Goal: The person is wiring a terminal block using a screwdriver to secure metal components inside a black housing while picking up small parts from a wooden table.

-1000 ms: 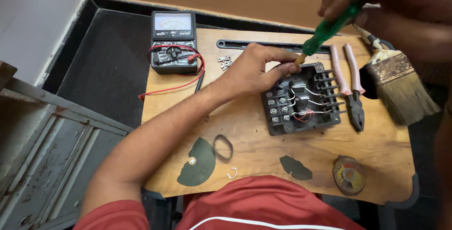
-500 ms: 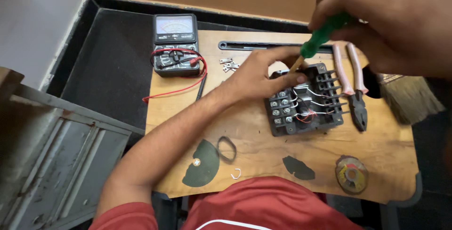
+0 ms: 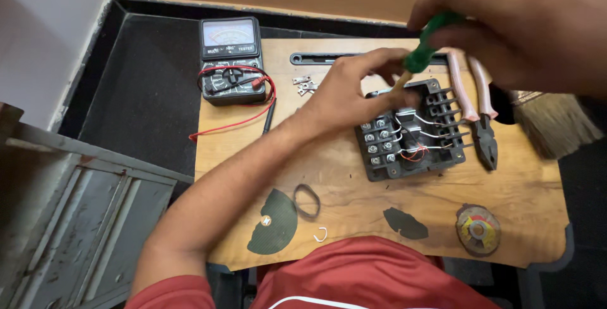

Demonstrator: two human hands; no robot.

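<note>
The terminal block [image 3: 410,133] sits right of centre on the surface [image 3: 354,195]; the left hand [image 3: 351,94] rests against its left rear corner; the right hand [image 3: 525,24] holds a screwdriver [image 3: 425,49] above it; pliers [image 3: 480,113] lie just right, a brush [image 3: 556,122] beyond; the meter [image 3: 231,59] stands at the far left; a disc [image 3: 478,229] lies near right.

The person is wearing a short-sleeved red top of smooth fabric [image 3: 354,271], and a thin white line is curving across it at the near edge. Its left sleeve [image 3: 167,293] is ending high on the upper arm, leaving the forearm bare. The bare left hand [image 3: 351,94] and bare right hand [image 3: 525,21] are showing no rings, gloves or watch.
</note>
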